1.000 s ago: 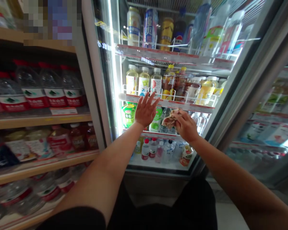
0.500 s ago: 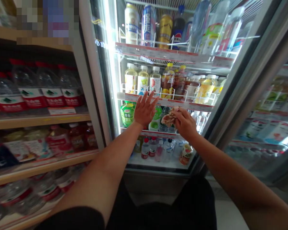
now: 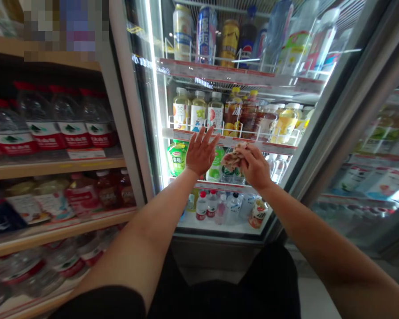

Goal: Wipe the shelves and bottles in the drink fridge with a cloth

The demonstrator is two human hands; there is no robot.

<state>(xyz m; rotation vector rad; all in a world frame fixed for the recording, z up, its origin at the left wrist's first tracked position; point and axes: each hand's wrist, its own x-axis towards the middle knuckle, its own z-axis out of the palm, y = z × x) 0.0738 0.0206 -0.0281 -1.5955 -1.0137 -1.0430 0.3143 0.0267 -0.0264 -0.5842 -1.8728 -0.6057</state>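
Observation:
My left hand is flat with its fingers spread, reaching toward the drinks fridge glass door near a green bottle. Just to its right, my right hand is closed on a crumpled brownish cloth, held against the glass in front of the shelf rail. Rows of juice and tea bottles stand on the shelf above both hands.
Inside the fridge, cans fill the top shelf and small bottles the bottom. A wooden shelf unit at the left holds large water bottles. A second fridge door stands at the right.
My right hand with the cloth has slid a little left and up, closer to my left hand. My left hand has stayed nearly in place.

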